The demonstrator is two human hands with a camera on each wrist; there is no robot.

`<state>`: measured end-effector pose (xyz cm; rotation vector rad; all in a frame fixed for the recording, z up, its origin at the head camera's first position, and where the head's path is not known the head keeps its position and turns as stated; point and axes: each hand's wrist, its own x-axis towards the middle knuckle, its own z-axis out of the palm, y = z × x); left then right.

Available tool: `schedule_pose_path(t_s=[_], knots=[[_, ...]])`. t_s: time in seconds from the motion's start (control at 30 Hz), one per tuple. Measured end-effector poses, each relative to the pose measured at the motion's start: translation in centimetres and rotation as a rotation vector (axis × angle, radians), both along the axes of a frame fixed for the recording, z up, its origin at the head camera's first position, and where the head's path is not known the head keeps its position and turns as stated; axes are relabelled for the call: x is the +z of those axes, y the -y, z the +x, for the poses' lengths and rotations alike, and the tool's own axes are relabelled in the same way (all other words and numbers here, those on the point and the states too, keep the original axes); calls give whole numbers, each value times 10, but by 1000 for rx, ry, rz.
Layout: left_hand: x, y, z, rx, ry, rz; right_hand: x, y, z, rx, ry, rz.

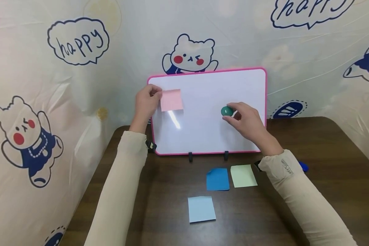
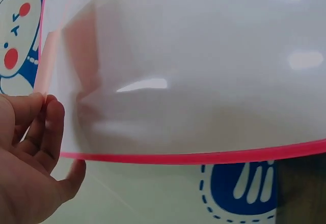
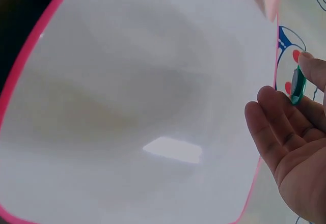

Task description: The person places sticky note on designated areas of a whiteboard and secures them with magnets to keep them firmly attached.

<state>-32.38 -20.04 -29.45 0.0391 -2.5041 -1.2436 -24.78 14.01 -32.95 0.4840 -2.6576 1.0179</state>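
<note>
A whiteboard (image 1: 203, 136) with a pink frame stands upright at the back of the table. By its left edge, my left hand (image 1: 147, 104) pinches the edge of a pink sticky note (image 1: 171, 100) between thumb and finger, in front of the board's upper left. In the left wrist view the note (image 2: 47, 61) shows nearly edge-on, apart from the white surface. My right hand (image 1: 247, 119) holds a round green magnet (image 1: 227, 111) between thumb and fingertips, in front of the board's right half. The right wrist view shows the magnet (image 3: 298, 85) from the side.
On the brown table (image 1: 169, 191) lie a blue sticky note (image 1: 218, 179), a pale green one (image 1: 244, 176) and a light blue one (image 1: 202, 209). Black feet (image 1: 190, 157) hold up the board. Something blue (image 1: 303, 166) lies beside the right sleeve. A printed curtain (image 1: 135, 41) hangs behind.
</note>
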Motion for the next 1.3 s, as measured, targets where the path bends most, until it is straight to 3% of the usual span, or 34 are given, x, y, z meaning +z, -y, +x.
schedule_pose_path(t_s=[0.3, 0.67, 0.9, 1.3], knots=[[12, -12, -6, 27, -2, -52, 11, 26, -7, 45, -86, 13], [9, -11, -11, 38, 5, 19, 32, 65, -10, 147, -168, 10], [1, -14, -15, 71, 24, 14, 43, 91, -18, 144, -184, 4], [-4, -19, -17, 86, -30, -28, 59, 118, -47, 81, -187, 65]])
